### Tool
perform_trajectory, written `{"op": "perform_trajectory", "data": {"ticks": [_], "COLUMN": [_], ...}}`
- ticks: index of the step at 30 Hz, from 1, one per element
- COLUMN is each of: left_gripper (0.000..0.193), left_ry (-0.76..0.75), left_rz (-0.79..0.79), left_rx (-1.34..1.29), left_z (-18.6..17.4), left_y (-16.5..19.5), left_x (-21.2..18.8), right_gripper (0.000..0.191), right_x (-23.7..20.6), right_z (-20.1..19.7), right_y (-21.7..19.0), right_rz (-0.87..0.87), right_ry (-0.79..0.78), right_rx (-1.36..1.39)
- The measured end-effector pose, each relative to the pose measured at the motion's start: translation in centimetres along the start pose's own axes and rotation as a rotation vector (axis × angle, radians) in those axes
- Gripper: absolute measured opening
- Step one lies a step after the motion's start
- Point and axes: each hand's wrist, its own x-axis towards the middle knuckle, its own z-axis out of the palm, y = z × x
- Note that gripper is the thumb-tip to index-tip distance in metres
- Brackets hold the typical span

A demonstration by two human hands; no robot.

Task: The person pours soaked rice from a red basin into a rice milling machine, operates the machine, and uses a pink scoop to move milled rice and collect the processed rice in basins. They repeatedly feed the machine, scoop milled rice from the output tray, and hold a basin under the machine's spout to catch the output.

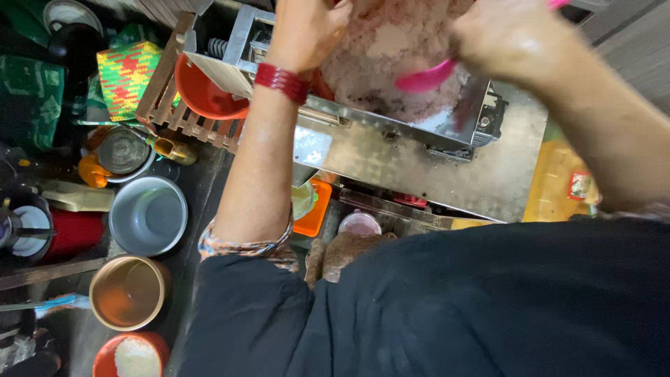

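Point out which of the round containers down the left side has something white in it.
The red bowl at the bottom edge: it holds a white mound. The grey pot and the copper-coloured pot above it look empty.

Dark floor [199, 174] crowded with vessels: a grey metal pot [148, 215], a copper-coloured pot [128, 292], a woven multicoloured basket [127, 75] and a wooden slatted crate [183, 115], under even light.

A crowded home kitchen, seen from above. A steel machine [419, 139] holds a pinkish heap of food. On the dark floor beside it stand a grey pot [148, 215], a copper-coloured pot [128, 292], an orange bowl [206, 94] and a wooden rack [183, 105].
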Motion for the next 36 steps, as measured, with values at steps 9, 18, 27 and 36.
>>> {"op": "perform_trajectory", "data": {"ticks": [9,18,27,36], "left_gripper": [0.071,0.084,0.045,0.043], "left_ry": [0.134,0.118,0.174,0.196], "left_rz": [0.049,0.022,-0.026,-0.026], "left_rx": [0.154,0.203,0.174,0.163], "left_z": [-2.6,-1.0,0.9,1.3], "left_y": [2.8,3.3,2.6,2.8], "left_x": [-5.3,-5.5,-5.0,-5.0], "right_gripper": [0.018,0.022,0.012,0.019], "right_x": [2.3,3.3,1.9,2.9], "right_z": [3.9,0.0,3.9,6.9], "right_y": [-4.5,-1.4,-4.8,-1.2], "right_rz": [-0.16,0.027,-0.207,-0.038], "right_ry": [-0.252,-0.208,0.084,0.045], "right_rx": [-0.275,-0.074,-0.204,-0.186]}}
